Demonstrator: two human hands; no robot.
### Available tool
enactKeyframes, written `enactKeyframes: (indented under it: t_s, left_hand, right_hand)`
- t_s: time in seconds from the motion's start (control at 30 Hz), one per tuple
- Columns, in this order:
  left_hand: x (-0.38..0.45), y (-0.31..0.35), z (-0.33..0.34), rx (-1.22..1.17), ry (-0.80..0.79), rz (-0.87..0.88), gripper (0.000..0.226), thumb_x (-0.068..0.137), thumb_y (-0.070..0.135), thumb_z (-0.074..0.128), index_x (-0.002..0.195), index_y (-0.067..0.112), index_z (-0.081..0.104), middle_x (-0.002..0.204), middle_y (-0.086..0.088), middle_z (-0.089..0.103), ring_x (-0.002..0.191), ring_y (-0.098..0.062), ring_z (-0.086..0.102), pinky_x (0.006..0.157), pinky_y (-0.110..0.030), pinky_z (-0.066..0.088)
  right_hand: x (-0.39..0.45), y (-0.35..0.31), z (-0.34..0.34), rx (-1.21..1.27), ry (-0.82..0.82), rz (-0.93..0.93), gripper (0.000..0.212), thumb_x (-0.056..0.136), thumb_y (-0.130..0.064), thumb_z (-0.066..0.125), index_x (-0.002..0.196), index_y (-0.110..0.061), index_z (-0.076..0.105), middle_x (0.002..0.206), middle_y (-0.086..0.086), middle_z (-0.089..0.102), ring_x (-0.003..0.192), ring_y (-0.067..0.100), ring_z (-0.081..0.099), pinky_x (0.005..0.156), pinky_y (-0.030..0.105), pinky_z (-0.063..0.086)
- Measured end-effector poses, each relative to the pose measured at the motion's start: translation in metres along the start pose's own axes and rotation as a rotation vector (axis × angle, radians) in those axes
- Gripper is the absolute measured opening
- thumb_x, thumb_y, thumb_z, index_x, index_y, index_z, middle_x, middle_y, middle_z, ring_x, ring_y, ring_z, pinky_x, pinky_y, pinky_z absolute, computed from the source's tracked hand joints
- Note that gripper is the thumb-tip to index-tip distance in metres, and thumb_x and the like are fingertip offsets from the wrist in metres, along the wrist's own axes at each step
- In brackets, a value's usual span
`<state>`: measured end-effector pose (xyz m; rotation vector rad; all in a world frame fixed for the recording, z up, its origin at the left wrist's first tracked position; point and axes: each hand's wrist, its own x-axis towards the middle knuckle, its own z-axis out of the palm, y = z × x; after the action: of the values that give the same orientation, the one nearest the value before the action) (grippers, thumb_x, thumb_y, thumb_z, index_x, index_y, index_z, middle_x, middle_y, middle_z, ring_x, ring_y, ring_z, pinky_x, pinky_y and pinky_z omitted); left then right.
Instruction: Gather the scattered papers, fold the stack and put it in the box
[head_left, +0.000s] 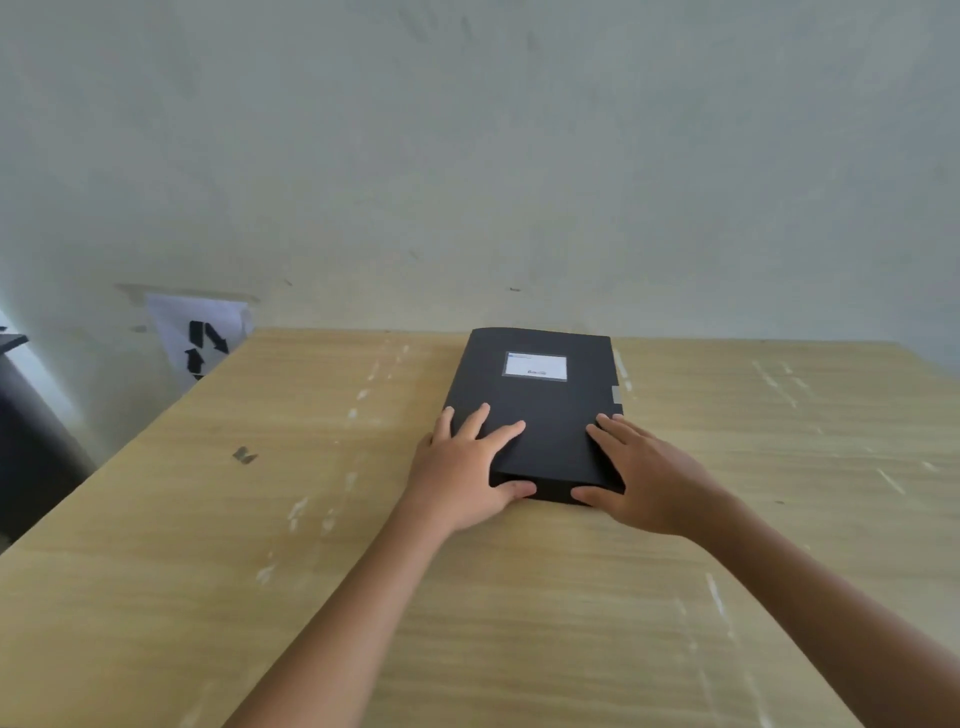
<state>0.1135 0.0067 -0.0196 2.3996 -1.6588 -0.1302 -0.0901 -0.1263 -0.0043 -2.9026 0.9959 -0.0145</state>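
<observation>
Both bare forearms reach from the near edge across the wooden table (218, 519) toward 1 black file box (535, 410), which lies flat and closed near the table's far edge, close to the wall (467, 156). Left hand (462, 467) rests on the box's near left corner: its fingers (501, 434) are spread flat on the lid, the little finger over the left edge, while the thumb presses the near side face. Right hand (649, 478) mirrors it on the near right corner, fingers splayed over the lid and right edge, thumb on the near side. Neither hand is closed around anything; both lie open against the box. Beyond the fingertips, 1 white label (535, 365) sits on the lid. Far left of the fingers, 1 paper sign (200, 338) with black arrows hangs on the wall. No loose papers show.
</observation>
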Motion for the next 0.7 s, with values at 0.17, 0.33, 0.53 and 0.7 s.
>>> enactKeyframes:
  t_s: [0.17, 0.33, 0.53, 0.7]
  left_hand:
    - [0.042, 0.046, 0.013, 0.050, -0.036, 0.006, 0.080, 0.089, 0.082, 0.045, 0.158, 0.056, 0.012, 0.175, 0.007, 0.003, 0.160, -0.037, -0.002, 0.125, -0.052, 0.020]
    - [0.067, 0.065, 0.019, 0.119, -0.035, -0.042, 0.078, 0.093, 0.080, 0.037, 0.159, 0.054, 0.006, 0.175, 0.002, 0.000, 0.159, -0.042, -0.002, 0.123, -0.054, 0.021]
    - [0.069, 0.074, 0.015, 0.153, -0.130, -0.081, 0.082, 0.093, 0.082, 0.033, 0.160, 0.052, -0.003, 0.175, 0.001, -0.010, 0.158, -0.044, -0.009, 0.124, -0.060, 0.017]
    - [0.061, 0.077, -0.025, -0.043, -0.154, -0.144, 0.087, 0.083, 0.093, 0.024, 0.159, 0.055, 0.010, 0.175, 0.008, 0.001, 0.161, -0.037, 0.001, 0.124, -0.058, 0.016]
  right_hand:
    - [0.008, 0.045, 0.004, 0.013, -0.043, 0.083, 0.085, 0.099, -0.056, 0.043, 0.158, -0.006, 0.008, 0.169, 0.006, 0.007, 0.156, 0.020, 0.002, 0.125, 0.038, 0.020]
    - [0.027, 0.059, 0.011, -0.069, -0.022, 0.123, 0.076, 0.105, -0.044, 0.032, 0.157, 0.000, 0.000, 0.168, 0.015, -0.001, 0.156, 0.026, -0.004, 0.126, 0.036, 0.013]
    - [0.029, 0.058, 0.007, -0.026, -0.049, 0.144, 0.077, 0.105, -0.042, 0.037, 0.158, -0.004, -0.002, 0.168, 0.011, -0.005, 0.156, 0.024, -0.007, 0.126, 0.039, 0.010]
    - [0.024, 0.046, -0.036, 0.218, -0.056, 0.185, 0.076, 0.096, -0.053, 0.046, 0.156, -0.012, 0.025, 0.163, 0.007, 0.028, 0.151, 0.026, 0.026, 0.119, 0.044, 0.032]
